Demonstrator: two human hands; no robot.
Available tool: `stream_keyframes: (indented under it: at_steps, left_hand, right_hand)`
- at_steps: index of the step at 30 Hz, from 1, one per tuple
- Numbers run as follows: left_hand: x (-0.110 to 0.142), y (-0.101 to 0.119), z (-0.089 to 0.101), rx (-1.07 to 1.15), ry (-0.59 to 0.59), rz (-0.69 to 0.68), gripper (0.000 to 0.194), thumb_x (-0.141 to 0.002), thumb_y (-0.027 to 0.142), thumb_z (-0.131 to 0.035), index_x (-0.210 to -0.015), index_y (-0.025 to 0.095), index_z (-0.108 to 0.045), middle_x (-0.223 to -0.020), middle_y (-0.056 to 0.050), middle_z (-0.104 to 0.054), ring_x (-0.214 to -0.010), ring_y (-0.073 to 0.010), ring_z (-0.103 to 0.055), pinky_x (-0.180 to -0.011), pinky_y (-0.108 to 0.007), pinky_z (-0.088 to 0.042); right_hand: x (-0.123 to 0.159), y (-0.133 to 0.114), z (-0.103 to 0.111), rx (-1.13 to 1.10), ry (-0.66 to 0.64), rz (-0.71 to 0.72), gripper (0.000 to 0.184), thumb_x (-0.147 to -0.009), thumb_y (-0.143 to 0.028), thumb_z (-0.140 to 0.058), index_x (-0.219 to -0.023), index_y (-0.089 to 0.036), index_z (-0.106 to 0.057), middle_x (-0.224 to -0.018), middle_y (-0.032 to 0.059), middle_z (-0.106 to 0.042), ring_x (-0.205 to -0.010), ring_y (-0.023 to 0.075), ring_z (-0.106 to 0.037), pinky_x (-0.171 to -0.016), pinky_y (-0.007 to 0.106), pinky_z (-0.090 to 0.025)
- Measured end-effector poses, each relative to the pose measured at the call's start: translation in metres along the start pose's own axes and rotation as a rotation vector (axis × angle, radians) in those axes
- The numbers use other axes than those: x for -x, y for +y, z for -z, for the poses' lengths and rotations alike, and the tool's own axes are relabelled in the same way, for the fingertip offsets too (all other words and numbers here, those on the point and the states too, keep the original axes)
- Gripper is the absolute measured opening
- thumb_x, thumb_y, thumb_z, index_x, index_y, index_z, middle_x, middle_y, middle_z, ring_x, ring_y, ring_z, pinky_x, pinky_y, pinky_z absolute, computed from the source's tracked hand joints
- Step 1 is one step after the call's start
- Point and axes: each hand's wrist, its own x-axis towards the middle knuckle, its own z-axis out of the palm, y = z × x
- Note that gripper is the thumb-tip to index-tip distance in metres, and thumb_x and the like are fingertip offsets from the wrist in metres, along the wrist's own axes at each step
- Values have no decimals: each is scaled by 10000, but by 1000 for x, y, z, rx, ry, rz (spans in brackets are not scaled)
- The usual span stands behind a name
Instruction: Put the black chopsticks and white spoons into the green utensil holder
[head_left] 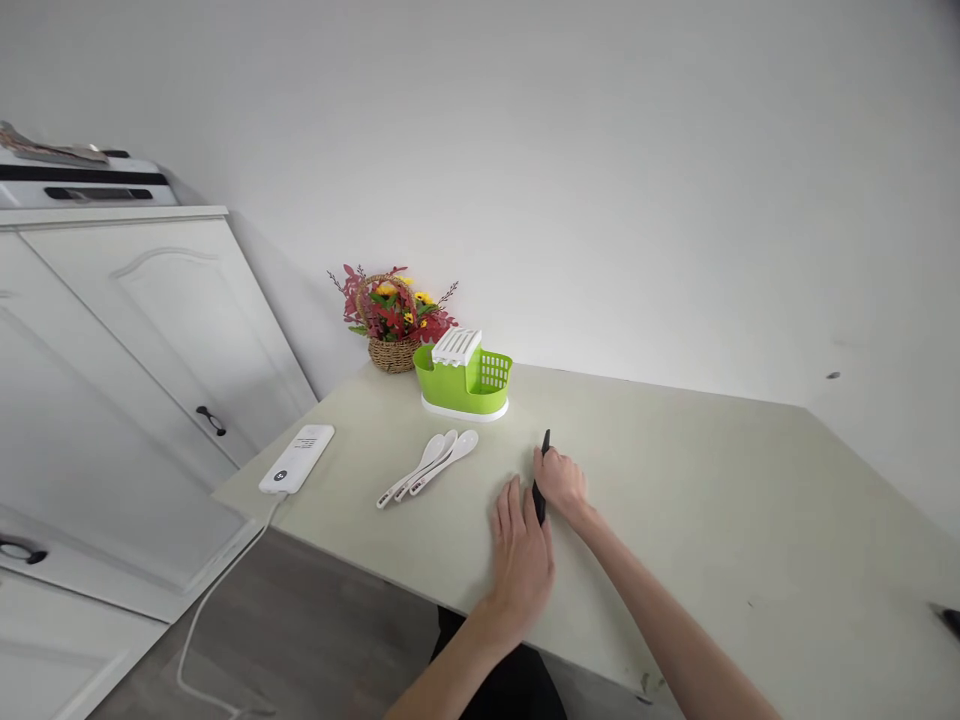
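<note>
My right hand (559, 478) is closed around a slim, long black object (539, 503) above or on the table. Its narrow tip pokes out past my fingers toward the wall, and its exact kind is hidden by my grip. My left hand (519, 545) lies with its fingers stretched out beside the near end of the black object; whether it touches it I cannot tell. Left of my hands, three white spoons (439, 465) lie fanned together. Behind the spoons stands a green caddy (457, 388) with a white slotted top piece and a white base.
A wicker basket (391, 356) of artificial flowers stands behind the caddy. At the table's left edge lies a white power bank (300, 455) with a cable (196, 615) hanging to the floor. White cabinets (161, 370) stand on the left. A dark object (951, 620) shows at far right.
</note>
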Motion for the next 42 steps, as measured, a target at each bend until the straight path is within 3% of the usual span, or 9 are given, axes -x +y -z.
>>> stream_keyframes:
  at_steps: [7, 14, 19, 23, 27, 30, 33, 37, 42]
  left_hand:
    - [3, -8, -9, -135, -20, -124, 597, -1019, 188, -374, -1603, 79, -311, -1650, -170, -372, -1557, -306, -285, -1250, -548, -320]
    - [3, -4, -4, -89, -8, -116, 617, -1045, 270, -390, -1622, 90, -268, -1660, -165, -351, -1563, -340, -248, -1251, -587, -313]
    - [3, -9, 13, 55, -26, -142, 592, -1071, 337, -399, -1606, 119, -271, -1662, -173, -344, -1566, -321, -257, -1228, -541, -378]
    - [-3, -51, 51, 113, 60, -170, 455, -1060, 265, -425, -1508, 200, -387, -1576, -132, -476, -1539, -283, -326, -1208, -508, -400]
    - [-20, -113, 95, -42, 193, -45, 390, -1036, 282, -472, -1413, 189, -442, -1427, -178, -556, -1386, -322, -489, -1137, -540, -428]
    - [-32, -148, 112, -221, 108, 64, 466, -1010, 402, -512, -1393, 142, -454, -1371, -214, -555, -1298, -373, -516, -1071, -552, -441]
    - [-41, -162, 111, -345, -18, 108, 543, -982, 513, -527, -1343, 107, -505, -1277, -222, -593, -1198, -385, -557, -1010, -517, -459]
    - [-51, -161, 100, -468, -152, 117, 502, -993, 562, -492, -1155, 101, -610, -1126, -211, -629, -1086, -371, -592, -943, -466, -468]
    - [-63, -149, 89, -491, -248, 95, 411, -1065, 421, -385, -1065, 98, -639, -1025, -196, -654, -988, -340, -620, -879, -430, -472]
  right_hand:
    - [12, -7, -6, 130, 84, 60, 320, -1046, -242, -362, -1276, -83, -518, -1020, 225, -748, -1045, 337, -722, -904, 461, -488]
    - [20, 12, -7, 68, 135, 160, 382, -1045, -298, -338, -1395, -157, -402, -932, 151, -756, -929, 295, -741, -836, 397, -475]
    - [42, 49, 1, -116, 123, 288, 400, -1043, -359, -300, -1394, -170, -321, -799, 17, -691, -800, 224, -700, -775, 328, -494]
    - [78, 101, 11, -420, 121, 403, 461, -1030, -531, -351, -1360, -207, -348, -737, -37, -584, -646, 180, -576, -670, 297, -488]
    - [109, 145, 14, -578, 98, 392, 435, -1018, -553, -432, -1340, -263, -387, -746, -34, -564, -663, 172, -560, -674, 300, -483]
    - [120, 154, 13, -569, 99, 369, 440, -1010, -564, -448, -1337, -274, -399, -753, -23, -574, -671, 181, -573, -667, 310, -483]
    - [123, 149, 11, -566, 122, 333, 466, -998, -586, -454, -1340, -273, -408, -769, -13, -588, -690, 190, -588, -666, 319, -482]
    - [124, 145, 10, -574, 142, 294, 469, -999, -586, -444, -1352, -279, -413, -791, -7, -610, -716, 192, -602, -686, 323, -481]
    - [122, 150, 9, -586, 126, 285, 506, -971, -607, -480, -1349, -272, -440, -773, -5, -631, -708, 199, -625, -674, 324, -496]
